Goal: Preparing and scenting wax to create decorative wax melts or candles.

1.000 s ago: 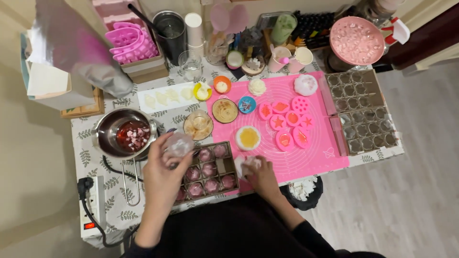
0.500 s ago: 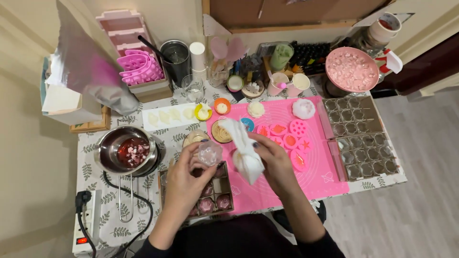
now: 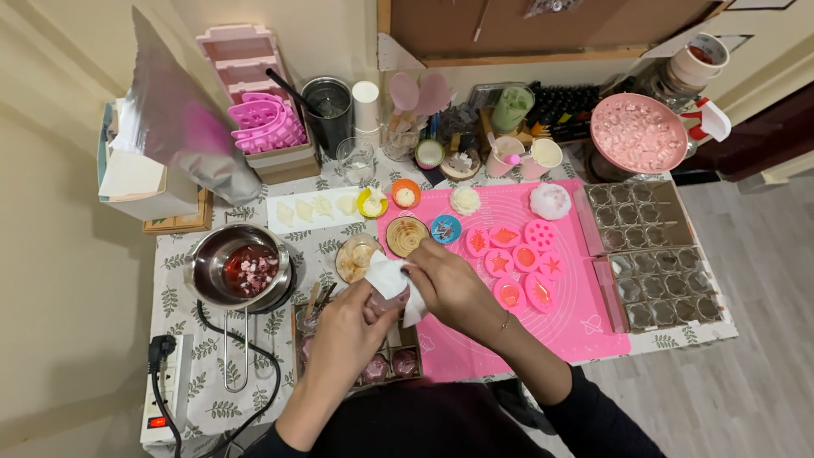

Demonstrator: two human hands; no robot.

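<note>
My left hand (image 3: 346, 332) grips a small cup (image 3: 378, 303) just above the near edge of the table; my fingers hide most of the cup. My right hand (image 3: 454, 287) holds a crumpled white tissue (image 3: 391, 277) pressed against the top of the cup. Both hands meet above a dark tray of small pink-filled moulds (image 3: 388, 365). Right of the hands lies a pink silicone mat (image 3: 564, 326) with several small pink shaped moulds (image 3: 519, 258) on it.
A metal pot with red liquid (image 3: 245, 268) stands at the left, with its cable running to a power strip (image 3: 166, 383). Clear mould trays (image 3: 655, 254) lie at the right. A pink bowl (image 3: 638, 132), cups, jars and stacked pink moulds (image 3: 264, 123) crowd the back.
My left hand has carried the cup from over the mould tray towards the middle. My right hand lifted the tissue off the table and now presses it onto the cup.
</note>
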